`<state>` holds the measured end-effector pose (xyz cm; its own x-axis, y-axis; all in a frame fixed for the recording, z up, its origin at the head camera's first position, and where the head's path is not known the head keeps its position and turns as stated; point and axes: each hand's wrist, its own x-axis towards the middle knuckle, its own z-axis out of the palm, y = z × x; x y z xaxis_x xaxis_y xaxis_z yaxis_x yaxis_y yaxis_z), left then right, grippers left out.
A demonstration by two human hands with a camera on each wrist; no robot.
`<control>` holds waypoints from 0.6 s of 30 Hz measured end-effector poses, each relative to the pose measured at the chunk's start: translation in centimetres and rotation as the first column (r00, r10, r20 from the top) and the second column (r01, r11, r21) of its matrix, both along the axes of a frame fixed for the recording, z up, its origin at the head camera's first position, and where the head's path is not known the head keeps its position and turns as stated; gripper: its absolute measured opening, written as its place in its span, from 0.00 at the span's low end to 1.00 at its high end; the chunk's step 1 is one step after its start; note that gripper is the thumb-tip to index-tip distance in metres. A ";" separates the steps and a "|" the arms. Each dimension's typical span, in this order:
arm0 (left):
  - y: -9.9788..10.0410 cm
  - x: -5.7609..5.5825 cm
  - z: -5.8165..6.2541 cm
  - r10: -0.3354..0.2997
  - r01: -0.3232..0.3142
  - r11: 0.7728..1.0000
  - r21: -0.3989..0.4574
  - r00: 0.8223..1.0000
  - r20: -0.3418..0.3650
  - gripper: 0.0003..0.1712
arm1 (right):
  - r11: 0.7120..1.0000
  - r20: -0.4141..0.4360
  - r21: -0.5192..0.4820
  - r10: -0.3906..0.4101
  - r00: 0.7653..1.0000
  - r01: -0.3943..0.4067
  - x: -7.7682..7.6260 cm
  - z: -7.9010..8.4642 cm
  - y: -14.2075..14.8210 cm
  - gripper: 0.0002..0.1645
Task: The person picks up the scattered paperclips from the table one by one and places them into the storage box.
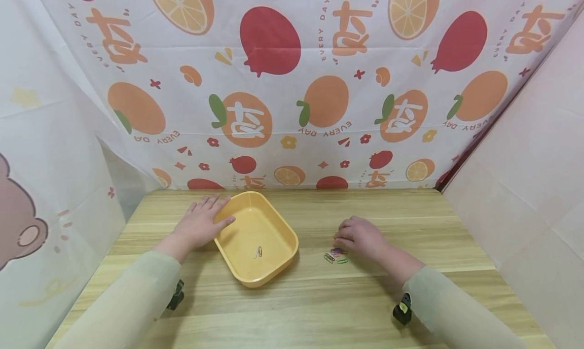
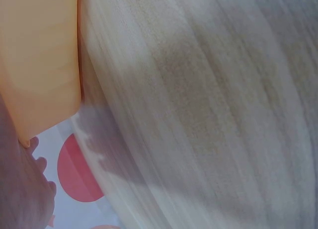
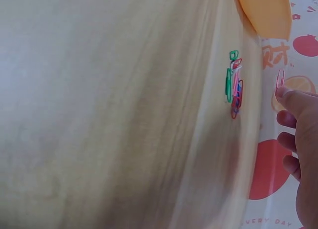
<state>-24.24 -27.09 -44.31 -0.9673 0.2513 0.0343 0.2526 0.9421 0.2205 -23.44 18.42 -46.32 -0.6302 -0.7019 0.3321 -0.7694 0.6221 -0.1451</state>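
Observation:
My right hand (image 1: 361,237) pinches a pink paper clip (image 3: 280,77) between thumb and forefinger, and the clip stands out past the thumb tip in the right wrist view. Close by on the table lies a small pile of paper clips (image 3: 234,85), in green, red, pink and blue. To the left is a yellow tray (image 1: 283,226), set at an angle, with a couple of paper clips (image 1: 260,251) on its floor. My left hand (image 1: 201,223) rests at the tray's left rim with its fingers stretched out and its thumb reaching over the edge.
The wood-grain table (image 1: 319,308) ends at the back against a fruit-print cloth (image 1: 274,156). Pale cloth walls (image 1: 524,186) stand on both sides. A dark wrist camera (image 1: 402,311) sits under the right sleeve, another wrist camera (image 1: 176,295) under the left.

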 end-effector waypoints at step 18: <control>0.0 0.3 0.4 -0.001 0.001 1.000 0.011 1.000 0.019 0.44 | 0.988 -0.114 0.095 0.136 0.984 -0.125 -1.7 4.5 -3.5 0.04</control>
<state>-23.93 -27.05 -43.93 -0.9676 0.2519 0.0187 0.2491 0.9395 0.2352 -25.17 14.89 -41.77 -0.4904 -0.8051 0.3338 -0.8534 0.5213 0.0036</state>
